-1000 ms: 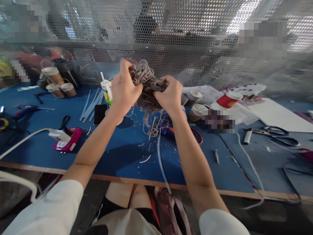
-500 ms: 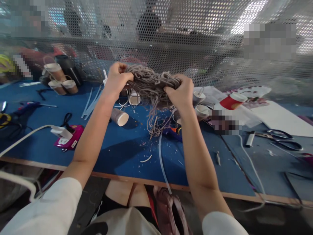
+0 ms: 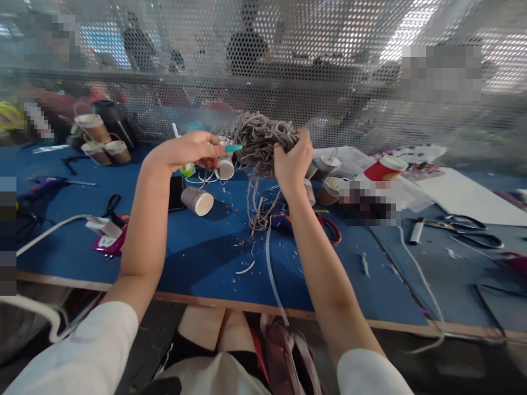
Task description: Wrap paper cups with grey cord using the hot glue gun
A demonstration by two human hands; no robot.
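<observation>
My right hand (image 3: 292, 159) is closed on a tangled bundle of grey-brown twine (image 3: 261, 137) and holds it up above the blue table (image 3: 197, 258). Loose strands hang from the bundle down to the tabletop. My left hand (image 3: 189, 151) is off the bundle, just to its left. Its fingers are pressed together and point at the twine, with a small teal tip (image 3: 233, 148) showing at their end. I cannot name what that tip is. A paper cup (image 3: 198, 201) lies on its side below the left hand, and another cup (image 3: 225, 168) sits just behind it.
A perforated metal screen (image 3: 329, 104) closes the far side. Stacked paper cups (image 3: 96, 137) stand back left, a red cup (image 3: 385, 167) and scissors (image 3: 465, 227) right. A black phone (image 3: 177, 192), pink device (image 3: 109, 238), white cable and clear tube (image 3: 272, 274) lie near the front edge.
My left hand has let go of the twine bundle and drawn off to the left. The right hand keeps the bundle raised. The cups behind have come into view.
</observation>
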